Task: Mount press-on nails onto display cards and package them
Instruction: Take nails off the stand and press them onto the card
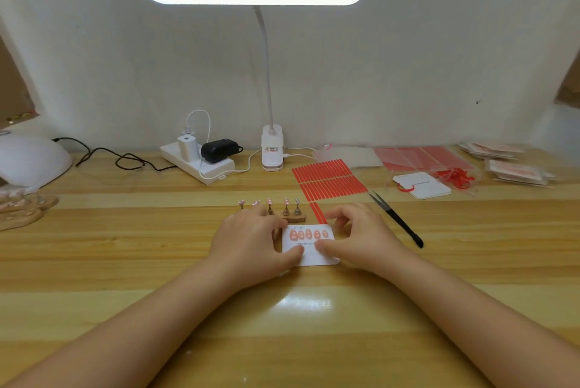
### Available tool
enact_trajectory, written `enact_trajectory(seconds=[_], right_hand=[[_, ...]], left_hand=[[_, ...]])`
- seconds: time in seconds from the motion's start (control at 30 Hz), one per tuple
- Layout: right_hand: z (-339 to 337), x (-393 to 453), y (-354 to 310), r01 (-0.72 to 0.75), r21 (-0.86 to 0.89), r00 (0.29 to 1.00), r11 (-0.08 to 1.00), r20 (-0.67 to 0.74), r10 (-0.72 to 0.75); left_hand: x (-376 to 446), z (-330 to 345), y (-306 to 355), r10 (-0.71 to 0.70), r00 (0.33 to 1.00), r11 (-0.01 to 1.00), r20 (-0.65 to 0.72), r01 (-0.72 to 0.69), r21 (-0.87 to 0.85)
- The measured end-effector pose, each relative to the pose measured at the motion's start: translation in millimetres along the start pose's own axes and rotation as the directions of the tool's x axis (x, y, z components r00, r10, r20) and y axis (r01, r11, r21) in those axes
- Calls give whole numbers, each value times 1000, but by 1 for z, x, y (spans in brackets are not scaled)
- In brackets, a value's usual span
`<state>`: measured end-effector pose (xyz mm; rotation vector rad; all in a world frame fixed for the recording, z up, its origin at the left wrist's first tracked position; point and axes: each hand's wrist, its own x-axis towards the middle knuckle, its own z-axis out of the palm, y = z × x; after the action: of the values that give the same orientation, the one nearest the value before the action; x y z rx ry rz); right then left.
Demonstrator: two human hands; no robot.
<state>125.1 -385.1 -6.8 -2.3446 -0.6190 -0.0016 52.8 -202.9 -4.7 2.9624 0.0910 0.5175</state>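
Note:
A white display card (323, 257) marked "Handmade" lies on the wooden table (125, 246) with a row of several pink press-on nails (308, 233) stuck along its top. My left hand (254, 240) holds the card's left edge, thumb pressed on its face and curled fingers over the top left corner. My right hand (361, 240) holds the right side, thumb on the card and fingers curled above its top right corner. Just behind the card stands a wooden nail holder (284, 210) with several pink nails on metal stands.
Red adhesive strips (329, 179) lie behind the card, black tweezers (397, 221) to the right. Further right are a stack of white cards (422, 185), red ribbons (456, 177) and packaged sets (508, 164). A clip lamp (272, 149), power strip (201, 161) and nail lamp (28, 161) stand at the back.

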Motion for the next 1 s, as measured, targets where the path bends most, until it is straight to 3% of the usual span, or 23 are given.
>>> enact_trajectory(seconds=[0.17,0.33,0.43,0.5,0.57,0.63,0.73,0.83,1.0], right_hand=[[2,1,1,38,28,999,999,17,-38],[3,3,2,33,72,999,997,28,-35],[4,3,3,28,79,999,996,21,-30],[5,2,3,29,92,1000,995,3,-29],[6,0,3,38,119,999,992,-39,-34],[6,-2,3,49,143,996,988,-81,-38],[7,-4,2,50,170,993,984,-111,-32],[7,-4,1,46,176,992,983,-125,-24],[7,-4,2,42,185,991,982,-132,-17]], left_hand=[[-1,2,-2,38,998,999,-48,-36,28],[1,2,-2,24,999,998,-41,-26,-60],[1,-6,-4,40,980,972,-193,-82,-218],[4,-13,-14,84,940,971,-331,-152,-186],[9,-18,-27,37,915,981,-401,-110,-159],[13,-15,-40,-104,941,980,-323,42,-196],[16,-6,-50,-261,964,922,-54,233,-310],[20,0,-53,-211,975,922,64,220,-317],[21,1,-53,-154,988,894,29,152,-421]])
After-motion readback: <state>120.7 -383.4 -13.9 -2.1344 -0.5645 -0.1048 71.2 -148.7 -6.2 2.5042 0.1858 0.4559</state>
